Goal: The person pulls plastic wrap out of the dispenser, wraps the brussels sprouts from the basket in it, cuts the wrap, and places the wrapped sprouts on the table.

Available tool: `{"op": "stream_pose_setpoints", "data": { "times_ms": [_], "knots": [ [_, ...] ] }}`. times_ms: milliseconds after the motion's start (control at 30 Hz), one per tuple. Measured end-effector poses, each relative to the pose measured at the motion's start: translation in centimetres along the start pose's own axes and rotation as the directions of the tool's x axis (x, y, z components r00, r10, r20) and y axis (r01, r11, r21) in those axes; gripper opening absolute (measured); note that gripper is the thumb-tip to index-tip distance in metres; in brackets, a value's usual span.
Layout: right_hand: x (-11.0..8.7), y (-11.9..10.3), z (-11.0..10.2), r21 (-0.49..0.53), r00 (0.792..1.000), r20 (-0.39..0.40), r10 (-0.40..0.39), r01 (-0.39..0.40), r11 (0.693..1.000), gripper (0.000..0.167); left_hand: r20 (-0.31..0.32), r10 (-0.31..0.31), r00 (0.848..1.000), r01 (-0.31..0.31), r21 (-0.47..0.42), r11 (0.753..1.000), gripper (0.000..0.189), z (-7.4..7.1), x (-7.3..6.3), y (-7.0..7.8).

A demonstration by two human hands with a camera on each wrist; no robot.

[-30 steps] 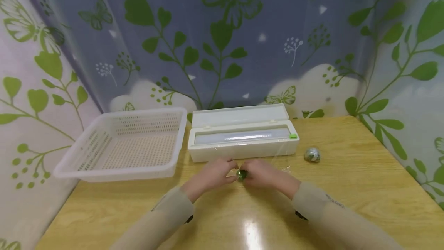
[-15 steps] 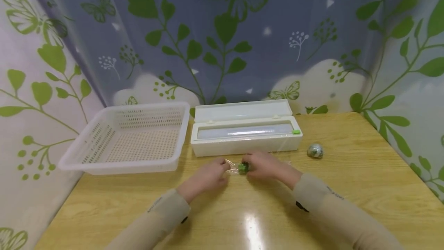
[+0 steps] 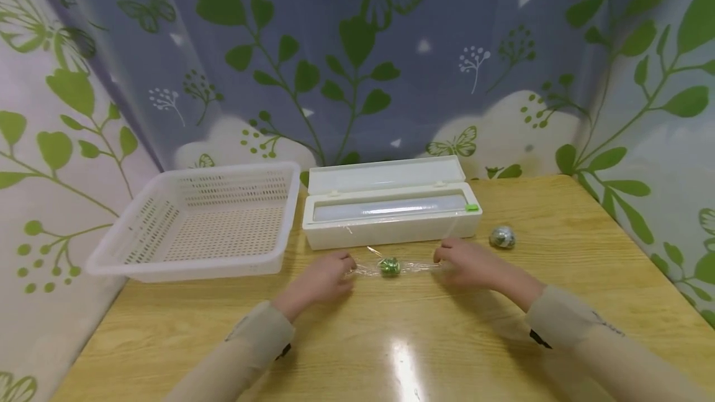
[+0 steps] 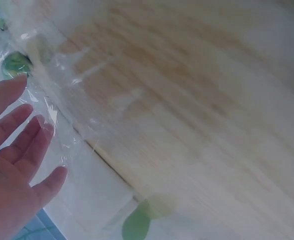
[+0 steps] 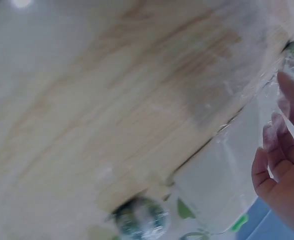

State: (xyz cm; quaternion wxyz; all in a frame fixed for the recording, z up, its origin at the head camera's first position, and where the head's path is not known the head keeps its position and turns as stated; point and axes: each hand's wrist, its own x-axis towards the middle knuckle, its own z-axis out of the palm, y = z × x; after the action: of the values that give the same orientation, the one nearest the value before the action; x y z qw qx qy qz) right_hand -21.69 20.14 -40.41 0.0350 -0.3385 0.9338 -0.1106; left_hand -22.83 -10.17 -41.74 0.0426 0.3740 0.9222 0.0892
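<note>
A small shiny green round thing [image 3: 389,267] lies in clear plastic wrap [image 3: 419,267] on the table, between both hands. The wrap stretches to either side of it. At the wrap's left end, my left hand [image 3: 323,278] touches the film; the left wrist view shows its fingers [image 4: 29,145] spread and loosely bent against the film. My right hand [image 3: 475,265] is at the right end, its fingers [image 5: 282,142] loosely bent beside the film in the right wrist view. Behind stands an uncovered white wrap dispenser box [image 3: 391,232] with a roll [image 3: 391,206] inside.
A white perforated plastic basket [image 3: 223,268] stands at the left. Right of the dispenser lies a silvery film-covered ball [image 3: 503,237]. A green slider [image 3: 472,208] sits at the dispenser's right end. A patterned curtain [image 3: 357,79] closes off the table's back and sides.
The hands have moved apart from around the green round thing, the left one leftward and the right one rightward. The green thing now shows fully, with wrap drawn out on both sides.
</note>
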Motion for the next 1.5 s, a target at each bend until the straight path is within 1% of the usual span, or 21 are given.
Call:
{"op": "stream_pose_setpoints", "data": {
  "times_ms": [67, 167, 267, 367, 433, 533, 667, 767, 833, 867, 1000, 1033, 1100, 1167, 1233, 1300, 1367, 1400, 1433, 1467, 1500],
  "knots": [
    [-0.2, 0.8, 0.0, 0.008, 0.999, -0.024, -0.034, 0.035, 0.999, 0.019, -0.035, 0.008, 0.999, -0.007, 0.029, 1.0, 0.022, -0.1, 0.0, -0.2],
    [-0.3, 1.9, 0.0, 0.093, 0.998, -0.049, -0.049, 0.053, 0.994, 0.011, -0.074, 0.01, 0.997, -0.006, 0.061, 0.998, 0.018, -0.2, 0.0, -0.4],
    [-0.2, 2.7, 0.0, 0.201, 0.999, -0.054, -0.004, 0.015, 0.98, 0.006, -0.07, -0.005, 0.998, 0.01, 0.076, 0.997, 0.014, -0.4, 0.0, -0.5],
    [0.0, 3.3, -0.1, 0.237, 0.996, -0.053, 0.067, -0.053, 0.97, 0.005, -0.033, -0.036, 0.999, 0.038, 0.054, 0.998, 0.011, -0.5, 0.1, -0.8],
    [0.1, 3.4, 0.0, 0.219, 0.992, -0.055, 0.111, -0.097, 0.971, 0.008, -0.012, -0.052, 0.999, 0.053, 0.039, 0.998, 0.008, -0.3, 0.2, -1.1],
    [0.2, 3.5, 0.1, 0.174, 0.981, -0.045, 0.189, -0.178, 0.968, 0.011, -0.003, -0.066, 0.998, 0.066, 0.009, 0.998, 0.007, -0.1, 0.2, -1.4],
    [0.0, 3.4, 0.3, 0.085, 0.951, -0.036, 0.306, -0.302, 0.949, 0.021, -0.008, -0.067, 0.998, 0.067, 0.014, 0.998, 0.01, 0.1, 0.2, -1.6],
    [-0.3, 3.2, 0.4, 0.042, 0.929, -0.055, 0.366, -0.364, 0.931, 0.03, 0.003, -0.082, 0.997, 0.082, 0.013, 0.997, 0.009, 0.3, 0.1, -1.8],
    [-0.4, 3.2, 0.6, 0.059, 0.926, -0.056, 0.374, -0.371, 0.927, 0.031, 0.008, -0.087, 0.996, 0.088, -0.015, 0.996, 0.009, 0.3, 0.0, -1.9],
    [-0.5, 3.3, 0.6, 0.077, 0.928, -0.05, 0.369, -0.364, 0.928, 0.03, 0.014, -0.091, 0.996, 0.091, -0.031, 0.995, 0.01, 0.3, 0.0, -2.0],
    [-0.7, 3.5, 0.7, 0.167, 0.956, -0.008, 0.293, -0.287, 0.943, 0.016, 0.021, -0.086, 0.996, 0.087, -0.077, 0.993, 0.01, 0.3, -0.4, -2.2],
    [-0.8, 3.5, 0.5, 0.192, 0.96, 0.004, 0.279, -0.275, 0.942, 0.012, 0.022, -0.083, 0.996, 0.085, -0.086, 0.993, 0.011, 0.2, -0.5, -2.3],
    [-1.1, 3.6, 0.1, 0.215, 0.964, -0.006, 0.265, -0.257, 0.942, 0.008, 0.016, -0.081, 0.997, 0.082, -0.115, 0.99, 0.012, -0.1, -0.7, -2.3],
    [-1.4, 3.6, -0.6, 0.248, 0.952, -0.043, 0.303, -0.283, 0.927, 0.009, 0.016, -0.081, 0.997, 0.082, -0.146, 0.986, 0.016, -0.6, -0.9, -2.2],
    [-1.7, 3.6, -1.3, 0.27, 0.927, -0.128, 0.352, -0.309, 0.912, 0.009, 0.016, -0.08, 0.997, 0.082, -0.174, 0.981, 0.021, -1.1, -0.9, -2.0],
    [-1.8, 3.8, -1.9, 0.298, 0.883, -0.237, 0.404, -0.33, 0.896, 0.012, 0.017, -0.081, 0.997, 0.082, -0.195, 0.977, 0.024, -1.7, -0.8, -1.6],
    [-1.7, 4.1, -2.4, 0.339, 0.834, -0.321, 0.449, -0.341, 0.877, 0.017, 0.003, -0.071, 0.997, 0.07, -0.221, 0.973, 0.026, -2.2, -0.4, -1.2],
    [-1.5, 4.3, -2.6, 0.354, 0.814, -0.352, 0.462, -0.341, 0.871, 0.022, -0.009, -0.06, 0.998, 0.056, -0.231, 0.971, 0.026, -2.4, -0.1, -1.0],
    [-1.4, 4.5, -2.7, 0.369, 0.8, -0.368, 0.474, -0.342, 0.864, 0.029, -0.02, -0.049, 0.999, 0.043, -0.238, 0.97, 0.026, -2.6, 0.3, -0.8],
    [-1.2, 4.7, -2.8, 0.382, 0.79, -0.376, 0.484, -0.344, 0.858, 0.037, -0.028, -0.039, 0.999, 0.031, -0.249, 0.968, 0.026, -2.8, 0.7, -0.5],
    [-0.9, 5.0, -2.9, 0.394, 0.787, -0.373, 0.491, -0.345, 0.852, 0.045, -0.04, -0.025, 0.999, 0.014, -0.255, 0.967, 0.025, -3.0, 1.1, -0.3]
  ]
}}
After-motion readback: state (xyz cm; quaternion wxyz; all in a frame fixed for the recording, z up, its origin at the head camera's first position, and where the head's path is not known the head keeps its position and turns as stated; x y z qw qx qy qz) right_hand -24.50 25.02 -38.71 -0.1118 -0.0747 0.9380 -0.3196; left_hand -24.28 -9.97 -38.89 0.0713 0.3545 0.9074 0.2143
